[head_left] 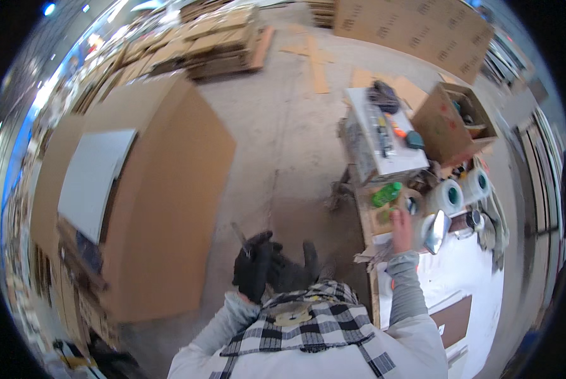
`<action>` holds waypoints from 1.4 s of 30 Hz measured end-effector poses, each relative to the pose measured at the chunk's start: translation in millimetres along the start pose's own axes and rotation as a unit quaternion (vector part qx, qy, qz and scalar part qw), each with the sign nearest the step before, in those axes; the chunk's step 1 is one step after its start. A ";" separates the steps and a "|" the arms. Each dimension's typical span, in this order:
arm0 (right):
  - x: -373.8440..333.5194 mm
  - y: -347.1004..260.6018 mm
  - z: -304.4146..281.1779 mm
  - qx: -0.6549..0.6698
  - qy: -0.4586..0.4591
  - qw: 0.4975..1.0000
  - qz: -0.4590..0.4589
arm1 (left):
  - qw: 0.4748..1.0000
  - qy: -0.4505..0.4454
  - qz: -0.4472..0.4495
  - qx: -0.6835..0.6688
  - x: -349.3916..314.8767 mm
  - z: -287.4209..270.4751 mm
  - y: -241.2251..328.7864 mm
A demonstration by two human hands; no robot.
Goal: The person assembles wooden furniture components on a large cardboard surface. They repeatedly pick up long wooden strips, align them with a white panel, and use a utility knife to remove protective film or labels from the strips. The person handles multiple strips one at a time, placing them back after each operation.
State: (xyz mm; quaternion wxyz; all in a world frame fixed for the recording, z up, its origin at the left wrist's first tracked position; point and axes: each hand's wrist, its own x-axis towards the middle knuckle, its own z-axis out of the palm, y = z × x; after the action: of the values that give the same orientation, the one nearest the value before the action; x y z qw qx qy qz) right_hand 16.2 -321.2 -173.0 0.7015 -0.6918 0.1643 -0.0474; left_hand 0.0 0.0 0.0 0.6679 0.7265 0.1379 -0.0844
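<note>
Near the middle, the gloved left hand [251, 270] grips a thin tool [239, 234] and apparently a loose dark glove [301, 271]; to the right, the bare right hand [402, 232] is beside a tape roll [412, 203], its grip impossible to tell; 0 things seem lifted there yet.

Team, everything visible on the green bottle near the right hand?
The green bottle is small, glossy and translucent-looking, probably plastic, with a brighter end that may be its cap. It sits between the white-topped box and the bare right hand, left of a tan roll. Blur hides its contents, and whether it stands or touches anything beside it.
</note>
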 end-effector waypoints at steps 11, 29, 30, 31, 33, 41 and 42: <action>-128.7 -76.2 274.3 0.247 -0.470 0.826 0.189 | 0.924 0.190 0.098 -0.318 -38.4 -176.6 -38.6; -130.9 -147.7 582.4 -0.133 -0.547 0.788 -0.248 | 0.860 0.466 0.022 -0.207 -41.6 -358.5 -86.6; -131.4 -139.8 601.8 -0.123 -0.563 0.760 -0.301 | 0.874 0.443 -0.003 -0.201 -40.4 -362.9 -73.4; -133.2 -136.1 616.4 -0.148 -0.602 0.743 -0.252 | 0.868 0.461 -0.021 -0.182 -32.9 -361.2 -54.2; -141.7 -145.9 643.1 -0.133 -0.659 0.704 -0.229 | 0.863 0.501 0.071 0.005 -18.7 -368.8 -46.8; -119.3 -137.7 734.9 -0.071 -0.772 0.622 -0.108 | 0.802 0.568 -0.140 -0.116 2.4 -416.6 -41.1; -121.2 -142.2 742.8 -0.057 -0.782 0.598 -0.166 | 0.795 0.581 -0.125 -0.124 0.2 -420.4 -42.2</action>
State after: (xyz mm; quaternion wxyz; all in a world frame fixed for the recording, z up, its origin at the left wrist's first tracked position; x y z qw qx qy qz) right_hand 144.9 418.3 -21.0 0.5006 -0.5185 -0.5623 0.4055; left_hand -38.9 420.7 -0.7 0.5304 0.5265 0.5986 0.2883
